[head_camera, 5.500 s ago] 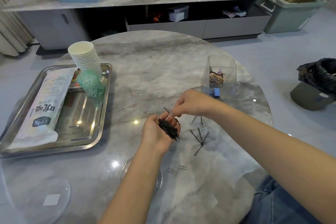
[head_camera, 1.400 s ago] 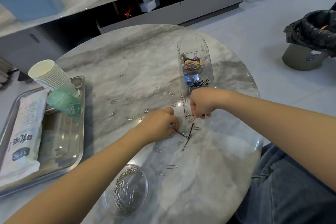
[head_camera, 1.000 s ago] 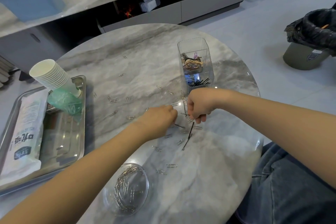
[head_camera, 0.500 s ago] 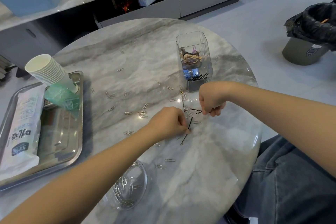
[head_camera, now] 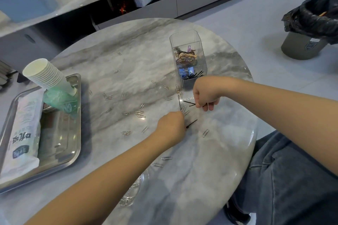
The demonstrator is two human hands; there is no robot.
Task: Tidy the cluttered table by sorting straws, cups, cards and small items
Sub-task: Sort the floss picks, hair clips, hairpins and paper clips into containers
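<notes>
Done: cups (head_camera: pixel 46 76) stacked on tray (head_camera: pixel 76 133); some pins in clear box (head_camera: pixel 188 60)
Left: paper clips (head_camera: pixel 140 113) scattered mid-frame
Grip: left hand (head_camera: pixel 171 128) pinches a black pin (head_camera: pixel 192 123); right hand (head_camera: pixel 205 94) likewise

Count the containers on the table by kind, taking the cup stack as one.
Metal tray: 1
Tall clear holder: 1
Round clear dish: 1
Stack of paper cups: 1
Total: 4
</notes>
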